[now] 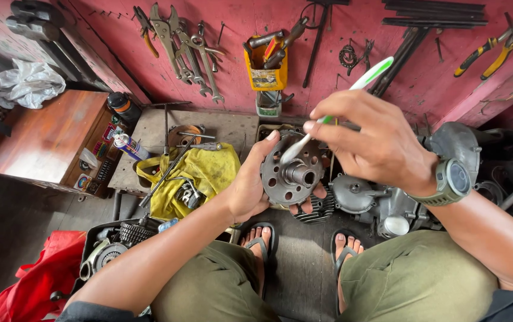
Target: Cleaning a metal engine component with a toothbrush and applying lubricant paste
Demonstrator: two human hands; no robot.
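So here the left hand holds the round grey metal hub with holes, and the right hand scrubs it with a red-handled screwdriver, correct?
Not quite. The left hand does hold the round grey metal hub with holes, but the right hand works on it with a white and green plastic toothbrush, not a red-handled screwdriver. The head view shows the bristle end on the hub.

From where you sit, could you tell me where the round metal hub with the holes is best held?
By its outer rim, from the left, as the left hand does: the round metal hub faces up, leaving holes and centre sleeve open to the toothbrush in the right hand.
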